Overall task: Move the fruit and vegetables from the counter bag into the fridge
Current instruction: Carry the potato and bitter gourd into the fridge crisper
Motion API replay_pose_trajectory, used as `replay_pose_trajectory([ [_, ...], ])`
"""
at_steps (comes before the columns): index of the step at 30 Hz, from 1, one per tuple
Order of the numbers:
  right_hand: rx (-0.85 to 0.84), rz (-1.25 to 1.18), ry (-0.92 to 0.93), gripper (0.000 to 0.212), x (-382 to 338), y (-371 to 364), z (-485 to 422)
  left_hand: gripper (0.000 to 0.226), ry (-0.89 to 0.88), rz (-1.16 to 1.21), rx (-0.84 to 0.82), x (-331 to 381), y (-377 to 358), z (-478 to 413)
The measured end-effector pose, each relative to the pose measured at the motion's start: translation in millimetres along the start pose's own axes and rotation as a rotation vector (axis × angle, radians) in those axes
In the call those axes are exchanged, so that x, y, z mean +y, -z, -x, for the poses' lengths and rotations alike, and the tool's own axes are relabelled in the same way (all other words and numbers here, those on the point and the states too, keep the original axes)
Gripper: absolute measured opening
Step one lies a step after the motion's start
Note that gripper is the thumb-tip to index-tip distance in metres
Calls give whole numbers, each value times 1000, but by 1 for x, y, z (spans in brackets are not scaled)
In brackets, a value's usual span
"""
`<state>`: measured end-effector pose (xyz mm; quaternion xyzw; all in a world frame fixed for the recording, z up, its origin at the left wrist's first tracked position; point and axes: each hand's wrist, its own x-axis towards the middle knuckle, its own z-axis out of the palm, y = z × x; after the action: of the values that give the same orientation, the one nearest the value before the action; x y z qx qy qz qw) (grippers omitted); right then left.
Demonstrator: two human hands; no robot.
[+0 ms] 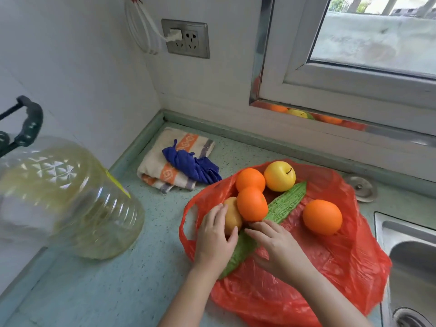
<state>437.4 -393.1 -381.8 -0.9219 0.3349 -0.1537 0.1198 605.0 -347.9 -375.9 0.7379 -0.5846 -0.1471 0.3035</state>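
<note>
Ok, both forearms come in from the bottom edge, angled up toward the red bag, which lies spread open on the surface. Left hand is palm down at the bag's left edge, over a tan fruit. Right hand is palm down, pointing left across the gourd.

Hidden: much of the tan fruit sits under the left hand and behind the front orange, so I can't say what kind it is. The gourd's middle is covered by the right hand, and its lower end disappears at the left wrist. Right thumb is mostly out of sight under the palm.

Left fingers curve round the tan fruit's left side, thumb on its near side: a grip. Right fingers are nearly straight and laid on the gourd, tips just below the front orange, with no closed grip visible.

Also on the bag: back orange touching the apple, and the right orange apart from the rest. Jug stands at left, sink is cut off at right.
</note>
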Motion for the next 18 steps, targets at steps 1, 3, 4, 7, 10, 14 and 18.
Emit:
replay_pose_trajectory([
  [1,1,6,13,45,2,-1,0,51,-4,-6,0,0,-1,-2],
  [3,-2,17,30,51,8,-4,-1,53,-11,-17,-4,-2,-5,-5],
  [4,-3,27,36,55,10,-5,-1,55,-13,-20,-4,-3,-7,-7],
  [7,0,58,38,63,17,-9,-1,59,0,-9,-3,-6,-15,-11],
  [10,2,65,17,69,25,-13,2,66,24,-11,-42,-6,-21,-16],
  [14,24,81,37,72,26,-15,4,70,55,-18,-57,-3,-23,-19],
  [18,65,109,50,71,26,-20,2,71,94,-3,-62,-3,-21,-19],
])
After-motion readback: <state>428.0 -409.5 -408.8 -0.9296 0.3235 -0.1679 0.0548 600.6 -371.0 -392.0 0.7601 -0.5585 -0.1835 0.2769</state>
